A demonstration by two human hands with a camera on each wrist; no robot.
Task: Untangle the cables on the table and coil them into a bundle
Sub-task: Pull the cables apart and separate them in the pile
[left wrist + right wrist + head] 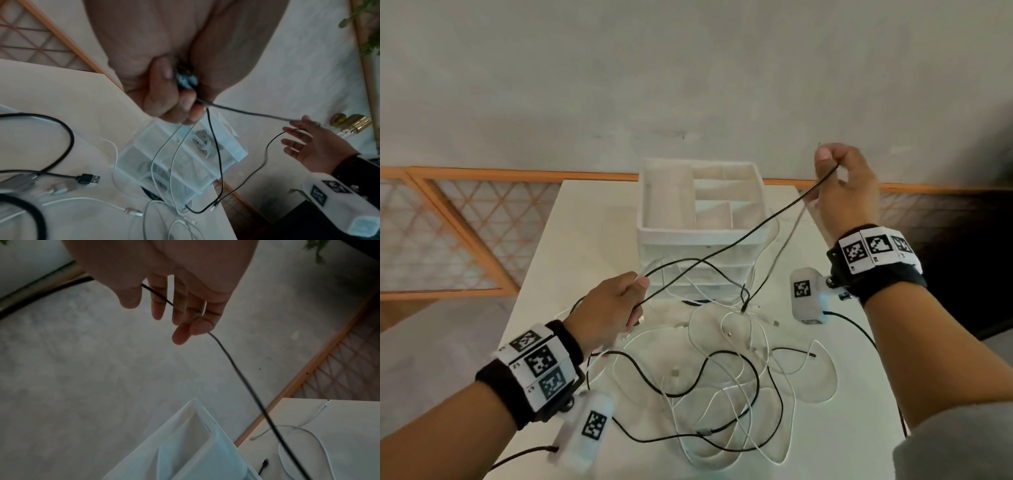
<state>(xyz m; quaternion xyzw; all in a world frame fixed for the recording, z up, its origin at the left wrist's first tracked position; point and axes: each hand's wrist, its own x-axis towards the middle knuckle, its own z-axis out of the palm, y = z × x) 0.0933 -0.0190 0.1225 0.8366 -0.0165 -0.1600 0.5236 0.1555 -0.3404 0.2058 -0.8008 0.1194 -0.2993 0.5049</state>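
A thin black cable point(739, 236) runs taut through the air between my two hands. My left hand point(638, 287) grips its lower end low over the table, fingers curled round it and round a couple of white strands; the left wrist view shows that fist point(185, 105) closed on the cable point(246, 113). My right hand point(828, 164) is raised at the right and pinches the cable's upper part between fingertips point(202, 326). The remainder of the black cable loops down to a tangle of white and black cables point(722, 377) on the white table point(585, 240).
A white drawer organiser point(642, 205) stands at the back of the table, under the stretched cable. A black USB plug point(88, 178) and loose white connectors lie near the left hand. An orange lattice railing point(448, 222) runs behind. The table's right edge is close to my right forearm.
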